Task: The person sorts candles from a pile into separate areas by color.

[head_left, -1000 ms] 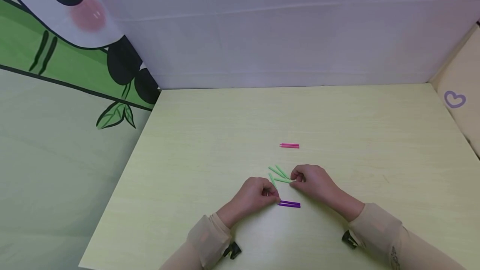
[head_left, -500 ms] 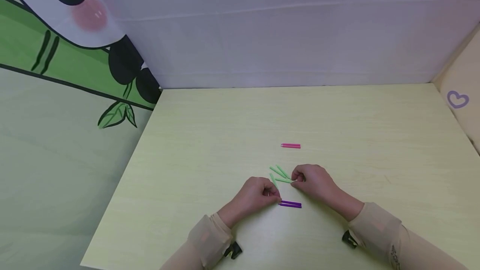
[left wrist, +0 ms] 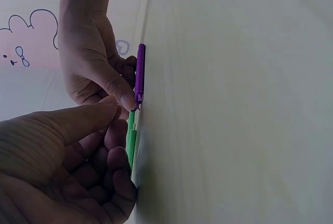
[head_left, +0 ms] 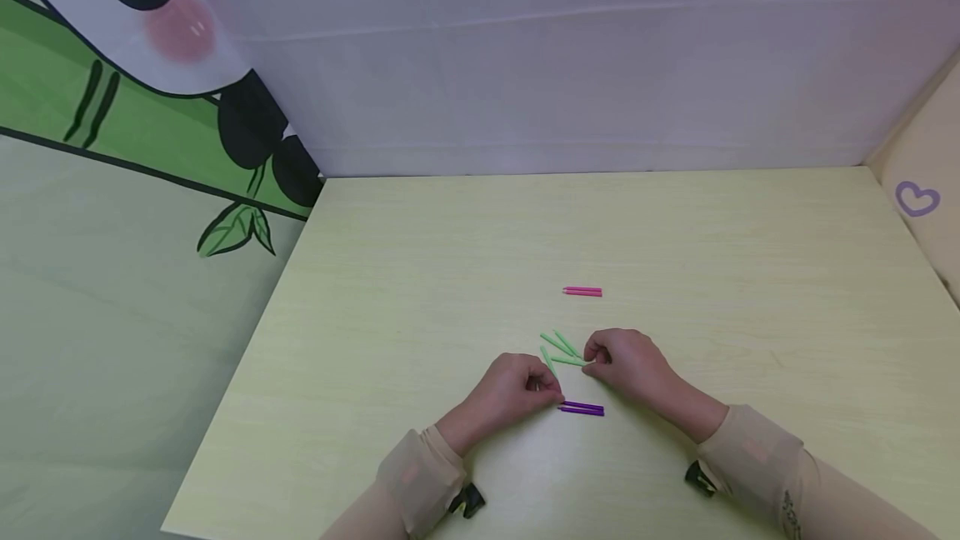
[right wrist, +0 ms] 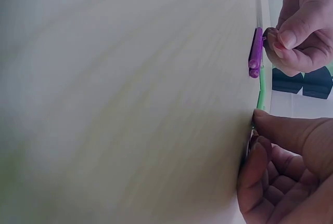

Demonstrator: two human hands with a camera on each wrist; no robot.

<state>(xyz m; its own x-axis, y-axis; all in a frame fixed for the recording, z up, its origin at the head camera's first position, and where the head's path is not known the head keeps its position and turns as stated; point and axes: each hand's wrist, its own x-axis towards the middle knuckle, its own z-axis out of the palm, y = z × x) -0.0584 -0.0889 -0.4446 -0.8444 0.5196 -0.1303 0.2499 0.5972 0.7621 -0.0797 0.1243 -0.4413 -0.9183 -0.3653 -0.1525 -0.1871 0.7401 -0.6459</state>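
Observation:
Two thin purple sticks (head_left: 585,412) with narrow tips lie side by side on the table. My left hand (head_left: 510,392) has thumb and forefinger pinched at the left end of the upper one, hiding that end. Farther off, several light green sticks (head_left: 566,361) fan out. My right hand (head_left: 628,362) pinches the right end of the lowest green stick, fingertips right down at the table. The left wrist view shows a purple stick (left wrist: 140,70) beside the right fingertips, and green sticks (left wrist: 131,143) behind the left fingers.
A pair of pink sticks (head_left: 582,292) lies parallel beyond the green ones. The pale wooden table (head_left: 420,257) meets a lilac cloth wall (head_left: 555,90) at its back edge. Black clips (head_left: 468,501) hang by the sleeves.
Both hands hold nearly still, and the sticks keep their arrangement. The whole head view has drifted a few pixels.

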